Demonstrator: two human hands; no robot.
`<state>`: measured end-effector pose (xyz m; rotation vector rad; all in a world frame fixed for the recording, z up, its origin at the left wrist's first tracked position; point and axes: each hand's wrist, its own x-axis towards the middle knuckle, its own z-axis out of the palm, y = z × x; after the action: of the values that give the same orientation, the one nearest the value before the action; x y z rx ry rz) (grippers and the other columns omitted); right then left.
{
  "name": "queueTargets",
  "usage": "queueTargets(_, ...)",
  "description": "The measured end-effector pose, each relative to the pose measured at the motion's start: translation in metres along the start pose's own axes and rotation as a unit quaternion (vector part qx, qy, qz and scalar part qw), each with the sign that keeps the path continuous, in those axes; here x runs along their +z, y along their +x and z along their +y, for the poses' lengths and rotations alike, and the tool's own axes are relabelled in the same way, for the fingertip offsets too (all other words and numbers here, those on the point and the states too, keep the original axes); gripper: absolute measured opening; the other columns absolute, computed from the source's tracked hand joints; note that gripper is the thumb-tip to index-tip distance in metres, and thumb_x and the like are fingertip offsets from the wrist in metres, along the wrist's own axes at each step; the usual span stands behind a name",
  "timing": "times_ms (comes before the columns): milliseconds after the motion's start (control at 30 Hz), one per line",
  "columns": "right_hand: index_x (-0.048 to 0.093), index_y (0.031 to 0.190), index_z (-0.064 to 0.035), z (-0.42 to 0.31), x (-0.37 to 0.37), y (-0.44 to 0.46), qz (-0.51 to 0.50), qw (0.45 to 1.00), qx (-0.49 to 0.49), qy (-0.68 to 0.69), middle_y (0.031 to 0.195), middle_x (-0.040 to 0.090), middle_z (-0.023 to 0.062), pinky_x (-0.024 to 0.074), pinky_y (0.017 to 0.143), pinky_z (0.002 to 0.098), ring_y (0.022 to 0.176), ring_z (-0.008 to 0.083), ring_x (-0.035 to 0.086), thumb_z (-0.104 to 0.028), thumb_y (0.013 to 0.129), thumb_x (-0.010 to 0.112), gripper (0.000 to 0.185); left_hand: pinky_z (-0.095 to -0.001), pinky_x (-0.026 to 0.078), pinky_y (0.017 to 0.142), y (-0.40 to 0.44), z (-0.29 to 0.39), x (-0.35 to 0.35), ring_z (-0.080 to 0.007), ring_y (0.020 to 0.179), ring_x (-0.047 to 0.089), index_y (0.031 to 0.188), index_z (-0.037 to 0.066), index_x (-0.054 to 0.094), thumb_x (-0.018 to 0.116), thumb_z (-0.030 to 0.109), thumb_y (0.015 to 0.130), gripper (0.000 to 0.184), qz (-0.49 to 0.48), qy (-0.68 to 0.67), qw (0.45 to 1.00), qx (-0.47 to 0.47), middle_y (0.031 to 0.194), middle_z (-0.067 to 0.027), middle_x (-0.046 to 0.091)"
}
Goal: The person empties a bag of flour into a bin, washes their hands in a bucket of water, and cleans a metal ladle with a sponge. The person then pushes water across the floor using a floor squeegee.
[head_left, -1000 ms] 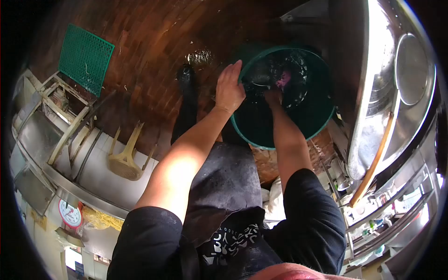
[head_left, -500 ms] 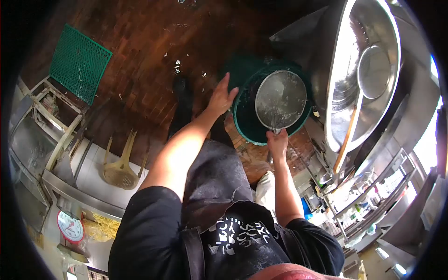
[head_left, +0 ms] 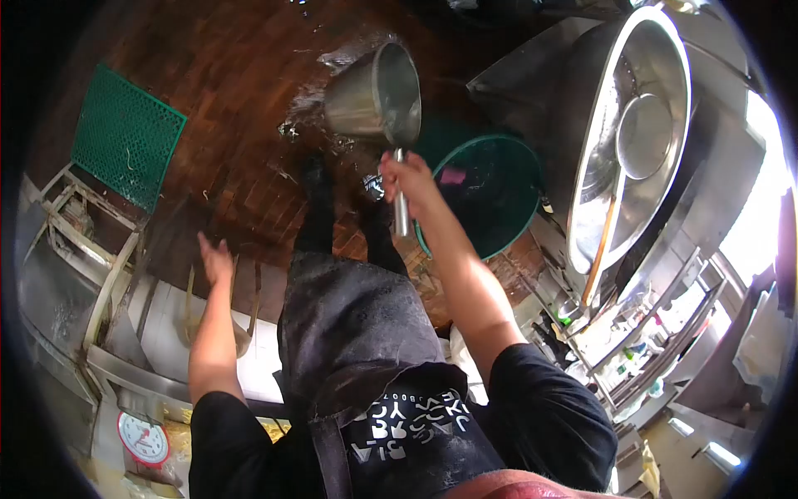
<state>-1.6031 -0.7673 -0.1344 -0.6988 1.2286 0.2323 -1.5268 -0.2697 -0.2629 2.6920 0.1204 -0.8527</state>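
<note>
My right hand (head_left: 410,185) is wrapped round the straight metal handle of a deep metal dipper (head_left: 357,98), its wide mouth turned to the right. Below the dipper, wet shiny patches show on the reddish-brown tiled floor (head_left: 241,108). Beside my right forearm stands a round dark green tub (head_left: 490,241) with a small pink thing (head_left: 453,175) in it. On the other side, my left hand (head_left: 218,259) holds nothing, its fingers apart, in front of a light wooden-looking strainer (head_left: 189,308) that it and the forearm partly hide.
At the right stands a large metal basin (head_left: 582,212) with a wooden-handled round ladle or strainer (head_left: 644,137) in it. A green mesh mat (head_left: 129,137) lies at the left by a metal frame (head_left: 112,249). A dial scale (head_left: 143,438) sits lower left.
My right hand has lifted the dipper out of the tub and swung it left over the floor, turning it on its side. My left hand has moved left and back, away from the tub.
</note>
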Motion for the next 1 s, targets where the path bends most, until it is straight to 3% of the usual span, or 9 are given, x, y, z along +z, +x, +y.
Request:
queueTargets(100,0.055,0.092,-0.0094,-0.044,-0.034,0.029,-0.064,0.99,0.017,0.121,0.062,0.048,-0.0011,0.0409,0.041,0.03,0.046,0.0116,0.047,-0.005,0.085,0.064,0.013,-0.0439,0.038,0.111,-0.002,-0.01,-0.027,-0.041,0.136,0.042,0.155,-0.001,0.016,0.063,0.015,0.094,0.078,-0.013,-0.025,0.995,-0.093,0.15,-0.0295,0.036)
queueTargets(233,0.05,0.087,-0.0124,-0.112,-0.085,0.044,-0.144,0.972,0.007,0.187,0.061,0.038,-0.0058,0.034,0.044,0.0267,0.047,0.008,0.037,-0.009,0.09,0.055,0.007,-0.0436,0.041,0.109,0.0,-0.012,-0.018,-0.0408,0.134,0.045,0.155,0.001,0.015,0.063,0.012,0.094,0.079,-0.033,-0.04,0.996,-0.073,0.148,-0.0305,0.039)
queueTargets(500,0.051,0.093,-0.0068,-0.125,-0.049,0.025,0.138,0.978,-0.129,-0.084,0.067,0.052,0.0021,0.0424,0.045,0.0296,0.051,0.0134,0.051,-0.005,0.086,0.064,0.016,-0.0369,0.045,0.103,0.0,0.064,0.028,-0.0348,0.128,0.054,0.156,0.0,0.015,0.062,0.007,0.093,0.079,-0.095,-0.184,0.978,-0.028,0.146,-0.0308,0.041)
queueTargets(600,0.053,0.098,-0.0007,-0.074,-0.02,0.021,0.242,0.891,-0.212,-0.319,0.071,0.059,0.0079,0.0489,0.048,0.0346,0.056,0.0167,0.06,-0.01,0.083,0.067,0.023,-0.0364,0.047,0.099,-0.001,0.055,0.048,-0.0332,0.122,0.057,0.156,0.001,0.014,0.063,0.007,0.093,0.08,-0.087,-0.215,0.973,-0.001,0.145,-0.0296,0.042)
queueTargets(700,0.051,0.116,-0.0016,-0.006,0.013,0.025,0.214,0.791,-0.368,-0.439,0.071,0.063,0.0079,0.0492,0.047,0.031,0.056,0.0151,0.06,-0.009,0.082,0.069,0.039,-0.0359,0.049,0.096,-0.003,0.056,0.044,-0.0319,0.115,0.061,0.157,0.003,0.014,0.063,0.006,0.093,0.08,-0.072,-0.2,0.977,0.0,0.146,-0.0291,0.042)
queueTargets(733,0.048,0.126,-0.0001,0.01,0.039,0.017,0.159,0.89,-0.223,-0.365,0.078,0.065,0.01,0.0513,0.054,0.0349,0.061,0.018,0.062,-0.009,0.082,0.068,0.048,-0.0356,0.049,0.095,-0.006,0.059,0.039,-0.0315,0.113,0.061,0.157,0.003,0.014,0.063,0.006,0.093,0.081,-0.072,-0.191,0.979,-0.007,0.146,-0.0291,0.042)
queueTargets(833,0.048,0.129,0.0013,0.022,0.135,-0.018,0.057,0.912,-0.141,-0.38,0.088,0.066,0.0132,0.0544,0.069,0.0388,0.075,0.024,0.065,-0.011,0.083,0.066,0.051,-0.0346,0.049,0.095,-0.009,0.028,0.04,-0.0299,0.114,0.061,0.158,0.005,0.013,0.063,0.006,0.093,0.081,-0.083,-0.213,0.973,-0.036,0.147,-0.0288,0.041)
queueTargets(900,0.051,0.122,0.0049,0.054,0.169,-0.002,-0.011,0.886,-0.28,-0.369,0.087,0.065,0.0117,0.0543,0.062,0.0381,0.068,0.0215,0.064,-0.012,0.083,0.065,0.045,-0.0329,0.048,0.096,-0.011,0.017,0.039,-0.0289,0.116,0.059,0.158,0.005,0.012,0.062,0.006,0.094,0.081,-0.079,-0.219,0.971,-0.06,0.147,-0.028,0.041)
queueTargets(1000,0.056,0.103,0.0019,0.038,0.21,0.009,-0.215,0.959,0.012,-0.187,0.076,0.061,0.009,0.0477,0.047,0.0332,0.053,0.0163,0.057,-0.012,0.082,0.066,0.027,-0.0337,0.047,0.098,-0.013,0.006,0.028,-0.0299,0.119,0.058,0.158,0.005,0.012,0.061,0.006,0.094,0.08,-0.088,-0.187,0.976,-0.071,0.147,-0.0277,0.041)
